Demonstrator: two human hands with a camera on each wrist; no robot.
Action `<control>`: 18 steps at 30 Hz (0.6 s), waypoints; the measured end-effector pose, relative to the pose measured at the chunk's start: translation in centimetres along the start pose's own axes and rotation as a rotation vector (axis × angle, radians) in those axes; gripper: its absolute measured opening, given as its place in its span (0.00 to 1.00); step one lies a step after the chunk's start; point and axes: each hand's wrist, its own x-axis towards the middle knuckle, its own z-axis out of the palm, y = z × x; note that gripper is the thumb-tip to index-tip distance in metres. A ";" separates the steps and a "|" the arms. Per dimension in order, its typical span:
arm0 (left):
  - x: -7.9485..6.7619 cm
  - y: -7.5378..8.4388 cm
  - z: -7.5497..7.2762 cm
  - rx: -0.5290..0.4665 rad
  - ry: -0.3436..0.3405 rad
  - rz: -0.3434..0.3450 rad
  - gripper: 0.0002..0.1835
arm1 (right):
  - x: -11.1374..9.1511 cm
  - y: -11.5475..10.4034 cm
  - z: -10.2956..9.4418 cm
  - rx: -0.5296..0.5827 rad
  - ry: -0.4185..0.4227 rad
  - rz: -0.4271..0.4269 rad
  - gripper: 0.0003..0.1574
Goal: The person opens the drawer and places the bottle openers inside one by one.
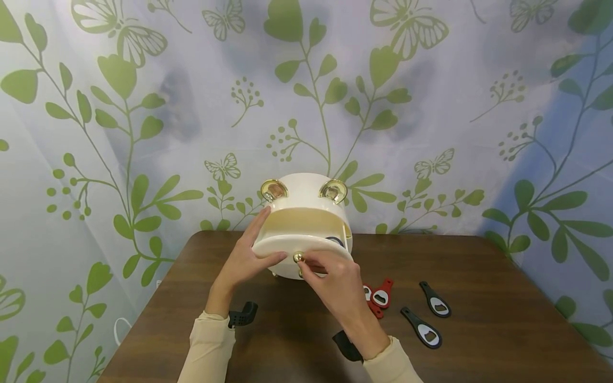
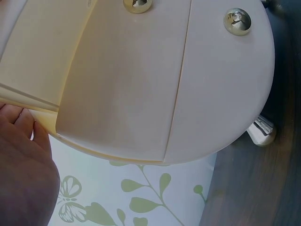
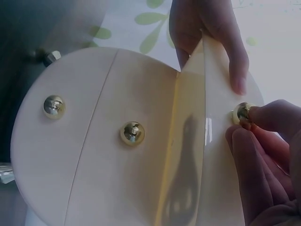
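Observation:
A round cream cabinet with gold ear-like ornaments has its top drawer pulled out. My right hand pinches the drawer's round gold knob between thumb and fingers. On the drawer's left side, my left hand grips its edge, thumb across the front and fingers behind. Inside the drawer, a dark rounded thing partly shows over the front. A bottle-opener-shaped shadow shows through the drawer's underside in the right wrist view. Two lower drawers with gold knobs are shut.
Right of the cabinet, red bottle openers lie overlapping on the brown wooden table. Two black bottle openers lie farther right. A leaf-patterned cloth hangs behind the table. Short metallic feet support the cabinet.

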 end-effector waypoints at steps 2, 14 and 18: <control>0.0 0.0 0.0 -0.002 0.004 0.002 0.57 | 0.0 0.1 0.1 -0.001 0.001 0.001 0.10; 0.0 -0.2 0.0 0.010 0.018 0.035 0.55 | 0.3 0.5 0.6 0.014 0.019 0.017 0.11; 0.1 -0.2 0.1 0.010 0.019 0.043 0.54 | 0.6 1.0 0.9 0.013 0.036 0.011 0.10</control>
